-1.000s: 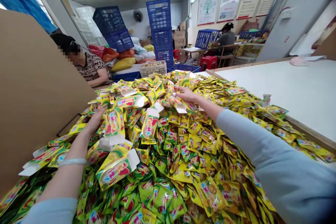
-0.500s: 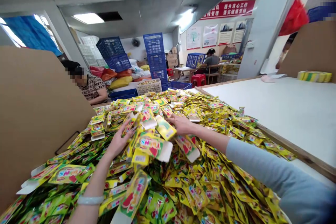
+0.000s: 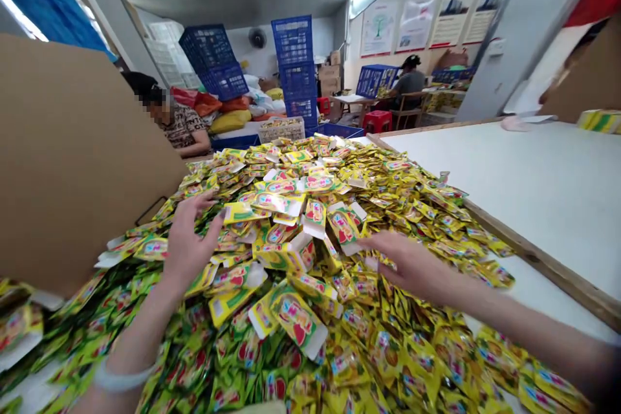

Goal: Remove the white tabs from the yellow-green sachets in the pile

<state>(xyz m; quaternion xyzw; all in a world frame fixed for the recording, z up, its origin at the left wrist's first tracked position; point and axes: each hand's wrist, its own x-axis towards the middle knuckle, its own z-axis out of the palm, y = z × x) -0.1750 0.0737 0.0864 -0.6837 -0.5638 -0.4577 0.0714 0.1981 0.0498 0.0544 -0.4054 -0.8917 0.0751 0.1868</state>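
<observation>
Cartons (image 3: 297,318) are lying over sachets (image 3: 388,352) between your left hand (image 3: 191,242) and right hand (image 3: 405,265).
You're holding left thumb and fingers wide apart beside one carton (image 3: 247,212) and pointing right fingers at another carton (image 3: 343,228); whether they're gripping, I cannot tell. Most cartons are sitting mid-worktop (image 3: 539,294), between the left-edge cardboard panel (image 3: 87,162) and right-edge wooden strip (image 3: 543,263).

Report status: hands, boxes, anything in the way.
Left hand open beside the loose boxes. Right hand at the edge of one box, grip unclear. Packets underneath; brown cardboard stands at left, blocking neither hand.
</observation>
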